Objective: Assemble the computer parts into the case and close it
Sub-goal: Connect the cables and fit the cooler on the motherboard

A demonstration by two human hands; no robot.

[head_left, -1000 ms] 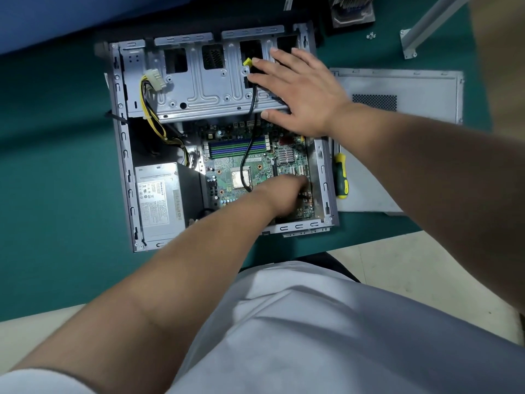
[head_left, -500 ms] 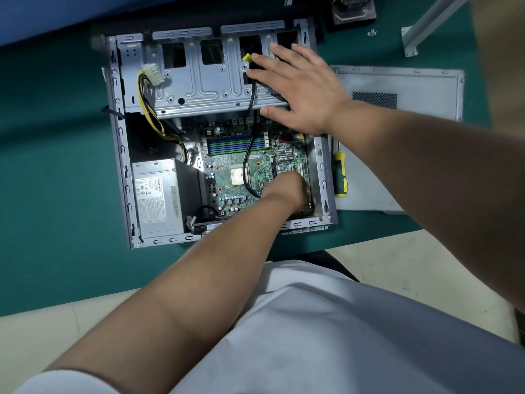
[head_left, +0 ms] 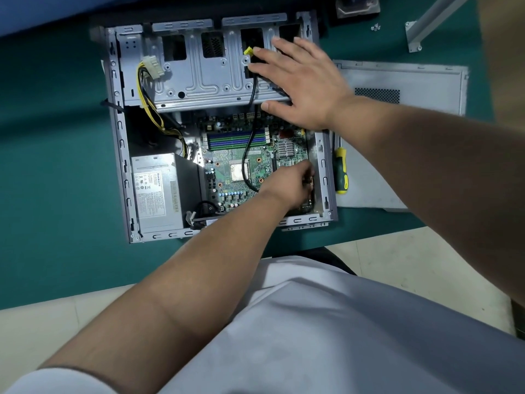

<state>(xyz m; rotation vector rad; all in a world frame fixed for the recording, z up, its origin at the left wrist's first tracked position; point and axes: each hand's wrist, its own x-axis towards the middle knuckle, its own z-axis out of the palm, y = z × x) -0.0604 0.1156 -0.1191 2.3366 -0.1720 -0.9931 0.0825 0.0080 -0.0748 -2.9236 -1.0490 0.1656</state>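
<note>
The open grey computer case (head_left: 119, 143) lies flat on a green mat. Inside are a green motherboard (head_left: 233, 155), a silver power supply (head_left: 156, 194) at the lower left and a metal drive cage (head_left: 204, 81) across the top. My right hand (head_left: 301, 83) rests flat on the cage's right end, fingers spread, beside a yellow-tipped black cable (head_left: 250, 137). My left hand (head_left: 287, 186) reaches onto the motherboard's lower right corner by the case wall. Its fingers are curled, and what they touch or hold is hidden.
The grey side panel (head_left: 412, 81) lies right of the case, with a yellow-and-green screwdriver (head_left: 340, 172) on its near edge. Small screws (head_left: 375, 27), a metal bracket (head_left: 426, 21) and a boxy part (head_left: 358, 5) sit at the top. A white connector (head_left: 153, 66) on yellow wires hangs over the cage.
My left hand has moved a little right across the motherboard, toward the case's right wall. My right hand stays flat on the drive cage.
</note>
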